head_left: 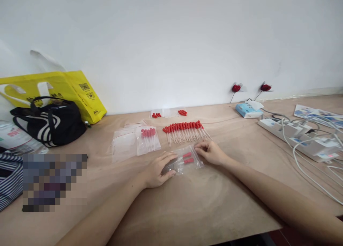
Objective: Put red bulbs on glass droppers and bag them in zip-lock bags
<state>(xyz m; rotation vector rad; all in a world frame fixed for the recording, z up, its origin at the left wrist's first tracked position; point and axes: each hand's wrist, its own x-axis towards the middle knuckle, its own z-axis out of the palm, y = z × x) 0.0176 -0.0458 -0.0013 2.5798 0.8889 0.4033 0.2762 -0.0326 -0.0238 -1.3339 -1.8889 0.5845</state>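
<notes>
A clear zip bag (177, 170) lies flat on the table in front of me. Two droppers with red bulbs (188, 160) are inside it. My left hand (160, 170) rests at the bag's left end, thumb and fingers apart. At the opposite end, my right hand (210, 152) has its fingers closed on the bag's zip edge. Just beyond, a row of several droppers with red bulbs (184, 127) lies side by side. To the left is a filled zip bag (148, 138) with several more droppers, partly over some flat clear bags (123, 146).
Small red bulbs (183, 112) sit on clear bags by the wall. A black bag (53, 121) and yellow bag (91, 96) stand left, near a blurred patch. On the right are a tissue pack (248, 110), a power strip (276, 129) and tangled white cables (297, 160).
</notes>
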